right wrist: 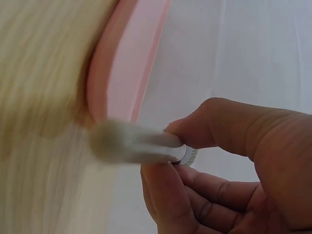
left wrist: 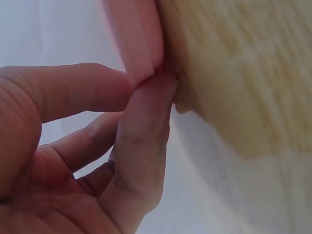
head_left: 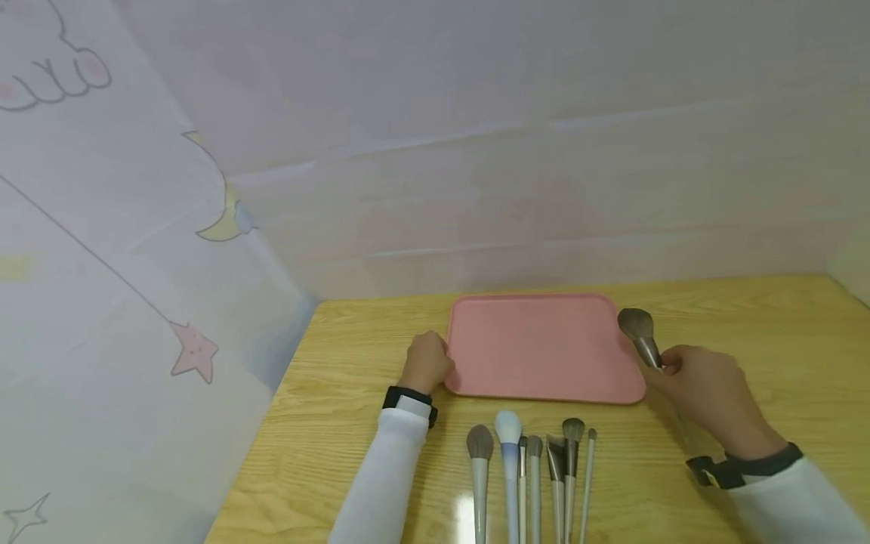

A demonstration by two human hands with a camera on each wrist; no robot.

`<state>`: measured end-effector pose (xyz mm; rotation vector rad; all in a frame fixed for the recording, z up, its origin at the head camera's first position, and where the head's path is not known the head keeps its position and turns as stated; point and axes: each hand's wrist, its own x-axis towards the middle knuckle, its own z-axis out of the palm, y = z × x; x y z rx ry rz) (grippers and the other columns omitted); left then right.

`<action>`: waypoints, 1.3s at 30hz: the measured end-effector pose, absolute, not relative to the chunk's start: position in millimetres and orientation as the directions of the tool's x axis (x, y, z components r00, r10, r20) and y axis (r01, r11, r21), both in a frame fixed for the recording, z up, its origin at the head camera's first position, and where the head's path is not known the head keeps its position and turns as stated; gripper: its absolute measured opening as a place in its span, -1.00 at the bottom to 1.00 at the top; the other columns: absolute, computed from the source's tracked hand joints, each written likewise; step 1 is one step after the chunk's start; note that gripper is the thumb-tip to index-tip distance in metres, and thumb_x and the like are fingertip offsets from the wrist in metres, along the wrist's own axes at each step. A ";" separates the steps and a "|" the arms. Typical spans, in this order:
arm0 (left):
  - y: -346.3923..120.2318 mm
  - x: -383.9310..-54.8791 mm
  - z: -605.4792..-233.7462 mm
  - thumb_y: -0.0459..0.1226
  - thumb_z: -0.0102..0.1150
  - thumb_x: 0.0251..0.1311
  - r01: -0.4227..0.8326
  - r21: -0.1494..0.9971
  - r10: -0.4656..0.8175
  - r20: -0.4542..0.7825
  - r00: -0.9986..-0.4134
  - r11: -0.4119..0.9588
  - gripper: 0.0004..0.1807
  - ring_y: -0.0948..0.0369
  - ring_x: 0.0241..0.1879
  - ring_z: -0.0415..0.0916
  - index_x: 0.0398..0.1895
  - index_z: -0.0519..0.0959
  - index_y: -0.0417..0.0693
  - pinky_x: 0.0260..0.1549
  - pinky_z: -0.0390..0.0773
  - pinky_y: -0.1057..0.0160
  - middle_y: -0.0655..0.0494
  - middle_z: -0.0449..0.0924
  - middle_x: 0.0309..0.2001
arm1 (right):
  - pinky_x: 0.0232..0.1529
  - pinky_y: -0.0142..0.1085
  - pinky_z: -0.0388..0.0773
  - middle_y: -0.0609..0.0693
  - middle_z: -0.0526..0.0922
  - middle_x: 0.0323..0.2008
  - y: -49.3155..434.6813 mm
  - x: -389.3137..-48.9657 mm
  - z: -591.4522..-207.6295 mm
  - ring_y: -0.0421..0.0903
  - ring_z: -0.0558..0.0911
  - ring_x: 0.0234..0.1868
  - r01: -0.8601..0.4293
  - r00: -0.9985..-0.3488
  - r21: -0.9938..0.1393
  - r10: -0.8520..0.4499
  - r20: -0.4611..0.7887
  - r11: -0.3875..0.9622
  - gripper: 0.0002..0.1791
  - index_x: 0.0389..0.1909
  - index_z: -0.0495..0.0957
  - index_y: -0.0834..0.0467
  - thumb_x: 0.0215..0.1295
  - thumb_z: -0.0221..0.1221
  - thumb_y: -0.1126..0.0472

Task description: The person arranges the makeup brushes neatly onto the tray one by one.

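A pink tray (head_left: 537, 347) lies flat towards the back of the wooden table. My left hand (head_left: 427, 361) pinches its left edge between thumb and forefinger, as the left wrist view shows at the tray rim (left wrist: 139, 44). At the tray's right side, my right hand (head_left: 707, 389) holds a large makeup brush (head_left: 637, 325) between thumb and fingers. Its dark bristles point up and away, near the tray's right edge. In the right wrist view the handle end of the brush (right wrist: 131, 144) faces the camera, beside the tray's corner (right wrist: 117, 83).
In front of the tray several makeup brushes lie side by side, bristles away from me, among them a grey one (head_left: 479, 446) and a white-and-blue one (head_left: 508, 438). The wooden table (head_left: 319, 423) meets a pale wall covering (head_left: 544, 189) at the back.
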<state>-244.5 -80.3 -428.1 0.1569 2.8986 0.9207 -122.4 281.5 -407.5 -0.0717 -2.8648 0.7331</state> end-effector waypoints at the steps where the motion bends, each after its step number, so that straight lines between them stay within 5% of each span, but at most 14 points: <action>1: -80.2 -243.5 -428.6 -0.61 0.09 0.01 0.069 0.584 0.125 -0.056 -0.991 0.809 -0.48 0.30 -0.74 0.01 -0.85 0.13 0.02 -0.75 0.03 0.37 0.24 0.00 -0.76 | -0.65 -0.35 0.22 -0.13 0.53 -0.65 279.6 -124.9 -407.3 -0.18 0.39 -0.64 0.000 -0.983 -0.488 0.090 0.162 0.873 -0.56 -0.39 0.69 0.33 0.39 0.29 -0.03; 13: -73.3 -225.2 -419.9 -0.60 0.14 0.15 0.030 0.558 0.060 -0.036 -0.998 0.829 -0.47 0.23 -0.70 0.20 -0.81 0.17 -0.01 -0.73 0.25 0.35 0.16 0.13 -0.72 | -0.60 -0.26 0.32 -0.09 0.61 -0.62 265.1 -161.6 -396.5 -0.13 0.46 -0.61 0.058 -0.993 -0.562 0.104 0.050 0.825 -0.62 -0.41 0.73 0.28 0.37 0.28 0.01; 20: -68.6 -222.1 -419.1 -0.54 0.21 0.12 0.007 0.533 0.025 -0.027 -0.999 0.846 -0.50 0.19 -0.66 0.27 -0.80 0.21 -0.01 -0.71 0.30 0.32 0.15 0.17 -0.71 | -0.64 -0.32 0.24 -0.15 0.42 -0.74 265.7 -175.5 -396.7 -0.18 0.36 -0.68 0.079 -0.995 -0.566 0.099 0.006 0.821 -0.63 -0.66 0.60 0.18 0.32 0.27 0.10; 39: -68.3 -212.2 -409.3 -0.54 0.24 0.12 -0.012 0.525 0.028 -0.068 -0.997 0.851 -0.58 0.20 -0.66 0.35 -0.75 0.32 -0.06 -0.74 0.33 0.35 0.09 0.31 -0.68 | -0.59 -0.28 0.33 -0.06 0.43 -0.70 263.8 -184.9 -402.9 -0.09 0.46 -0.62 0.151 -0.988 -0.528 0.129 -0.080 0.835 -0.65 -0.67 0.48 0.21 0.27 0.26 0.16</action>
